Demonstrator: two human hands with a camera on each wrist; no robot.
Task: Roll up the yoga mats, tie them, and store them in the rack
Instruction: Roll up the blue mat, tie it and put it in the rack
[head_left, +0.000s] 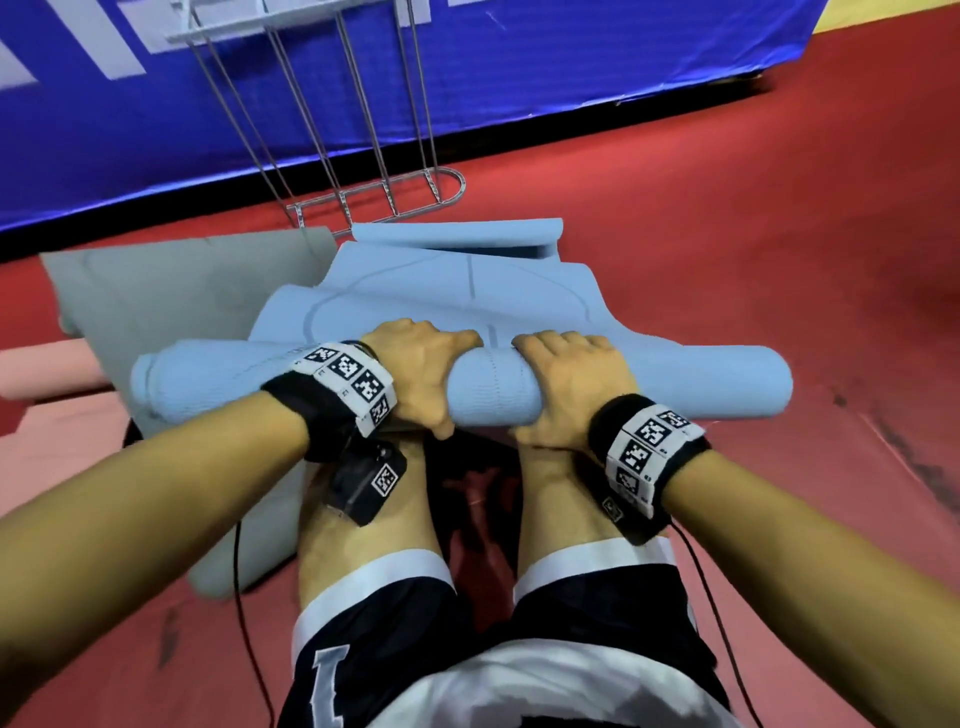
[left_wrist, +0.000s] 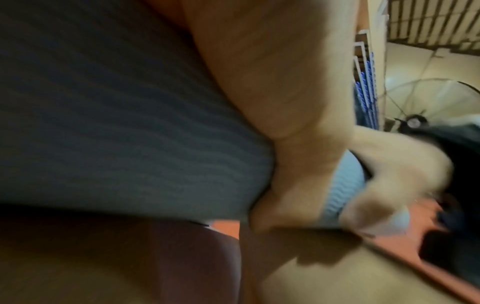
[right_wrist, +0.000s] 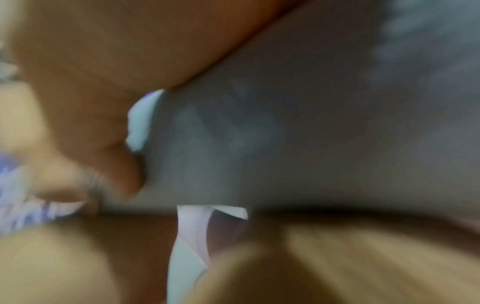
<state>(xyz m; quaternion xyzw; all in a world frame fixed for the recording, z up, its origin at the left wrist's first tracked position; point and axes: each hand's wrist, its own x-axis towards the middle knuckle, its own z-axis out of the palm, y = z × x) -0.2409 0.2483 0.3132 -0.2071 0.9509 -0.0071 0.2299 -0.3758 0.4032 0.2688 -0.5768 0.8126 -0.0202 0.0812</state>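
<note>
While I watch through the head view, both hands sit side by side at the centre of the frame, clamped over the rolled part of the blue mat (head_left: 483, 387). My left hand (head_left: 418, 376) curls over the top of the roll, thumb tucked on the near side; my right hand (head_left: 569, 387) grips the same way just to its right, the two nearly touching. The roll lies crosswise above my knees, and the unrolled rest of the mat stretches away toward the top of the frame, its far end folded back on itself.

A grey mat (head_left: 171, 296) lies flat at centre left, partly under the blue one, and a pink mat (head_left: 49, 371) (only a rolled end shows) pokes in at the left edge. The wire rack (head_left: 384, 197) stands at upper centre, against a blue barrier (head_left: 597, 62), all on the red floor (head_left: 753, 249).

From the left wrist view I see the left hand (left_wrist: 293, 160) pressed against the ribbed mat (left_wrist: 116, 123), with the other hand's fingers beyond. The right wrist view is too blurred for more than skin against the mat (right_wrist: 311, 133).
</note>
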